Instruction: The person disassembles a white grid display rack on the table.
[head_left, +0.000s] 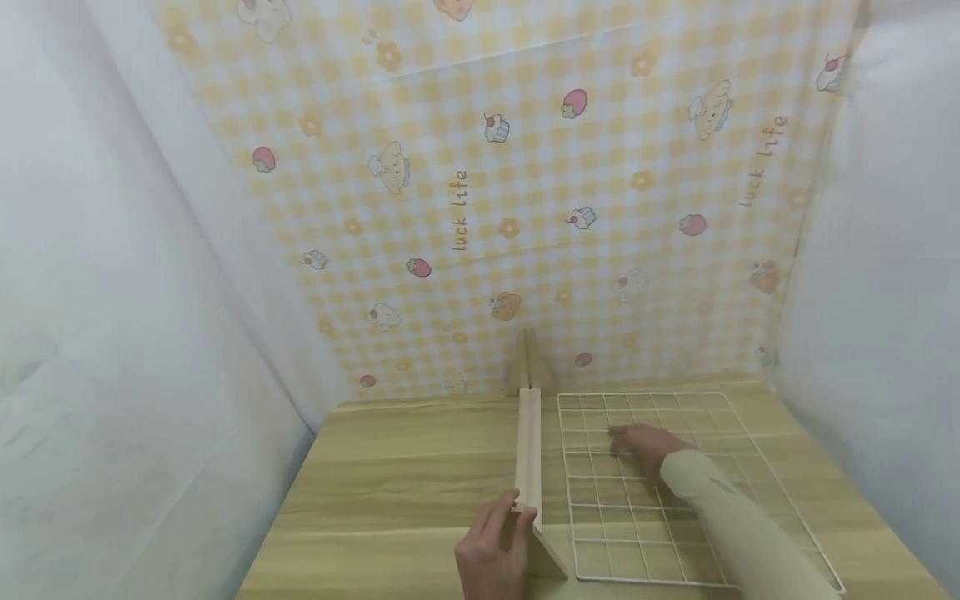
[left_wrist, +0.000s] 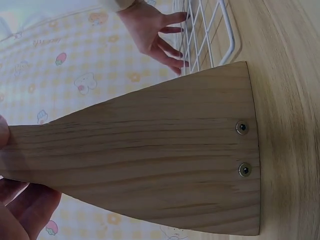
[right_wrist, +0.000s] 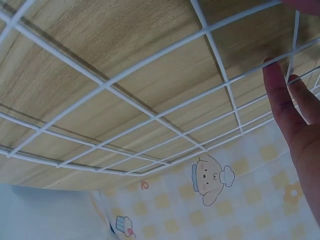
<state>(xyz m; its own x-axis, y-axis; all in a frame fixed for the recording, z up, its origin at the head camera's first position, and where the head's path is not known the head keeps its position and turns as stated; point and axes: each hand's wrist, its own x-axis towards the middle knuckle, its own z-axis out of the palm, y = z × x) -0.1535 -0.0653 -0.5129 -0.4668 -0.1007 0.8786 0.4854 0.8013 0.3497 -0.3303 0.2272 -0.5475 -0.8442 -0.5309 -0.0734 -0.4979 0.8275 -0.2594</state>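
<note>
A long wooden stand runs front to back on the table, with a grooved bar between two end boards that flare toward the bottom. My left hand grips the narrow top of its near end board, thumb on one side and fingers on the other. Two screws show low on that board. Right of the stand lies a white wire grid panel. Over its far left part, my right hand touches the wires with spread fingers; part of the thumb side is cut off in the right wrist view.
The wood-grain table extends left of the stand. Behind it hangs a yellow checked cloth with cartoon prints. White sheets close in the left side and the right side.
</note>
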